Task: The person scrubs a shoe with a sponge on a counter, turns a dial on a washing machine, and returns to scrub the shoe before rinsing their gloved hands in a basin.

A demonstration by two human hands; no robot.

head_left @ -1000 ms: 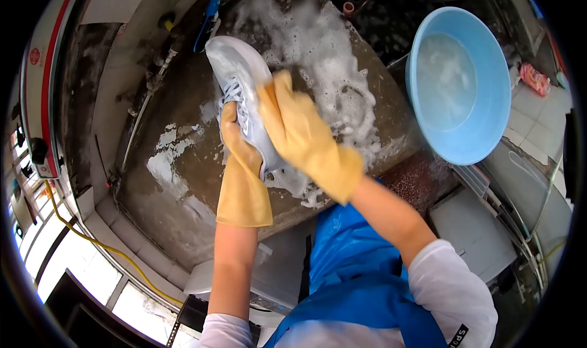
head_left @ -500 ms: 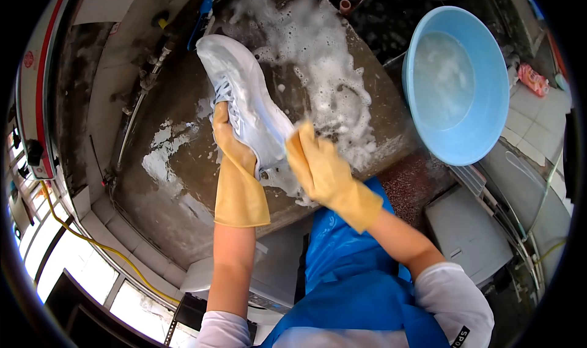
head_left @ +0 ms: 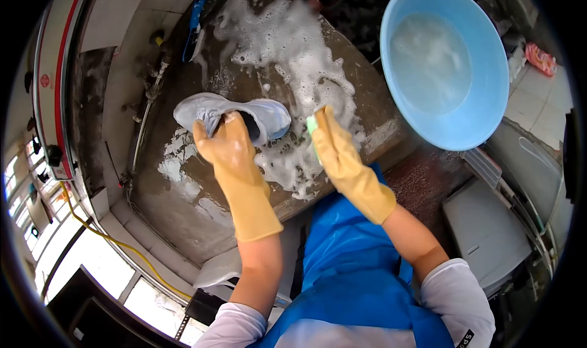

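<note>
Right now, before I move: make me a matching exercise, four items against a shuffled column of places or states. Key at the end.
1. Grey shoe
2. Green-edged scrubber
3. Basin
4. Blue-handled tool

A. Holds cloudy water
B. In the left hand
C. Lies beyond the shoe, untouched
D. In the right hand

Pairs: 1-B, 2-D, 3-A, 4-C

Lettering in the head view. A black label (head_left: 466,338) with pale capitals stands on the white sleeve (head_left: 451,290) of the right arm; the characters "SPO" can be read, running at a slant near the lower edge of the view. A round red emblem (head_left: 44,81) marks the pale, red-striped panel (head_left: 52,106) at the far left; its detail is too small to read.
</note>
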